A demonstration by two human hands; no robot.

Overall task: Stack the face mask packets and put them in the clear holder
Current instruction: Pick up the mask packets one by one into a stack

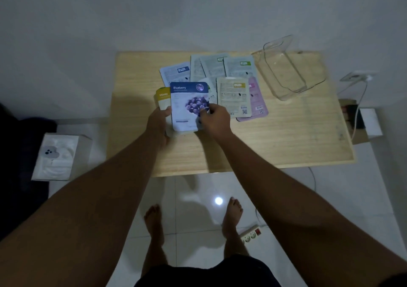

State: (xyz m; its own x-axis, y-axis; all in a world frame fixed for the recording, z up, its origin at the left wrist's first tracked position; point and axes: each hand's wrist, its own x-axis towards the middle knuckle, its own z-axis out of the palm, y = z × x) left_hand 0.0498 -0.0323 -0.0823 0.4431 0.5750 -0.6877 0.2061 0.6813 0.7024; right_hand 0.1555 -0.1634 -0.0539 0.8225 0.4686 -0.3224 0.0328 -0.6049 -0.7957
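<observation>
A blue "Blueberry" packet (187, 106) lies face up on top of a yellow "Honey" packet (162, 97) at the table's middle left. My left hand (159, 121) grips the left edge of this small stack. My right hand (214, 119) pinches the blueberry packet's right edge. Several more packets lie face down behind and to the right, among them a cream one (233, 95), a pink one (257, 101) and a pale blue-labelled one (176, 72). The clear holder (286, 71) stands empty at the back right of the table.
The wooden table (275, 137) stands against a white wall. A white box (58, 156) sits on the floor at the left. A power strip (251, 236) lies by my right foot, and cables and boxes sit at the table's right side.
</observation>
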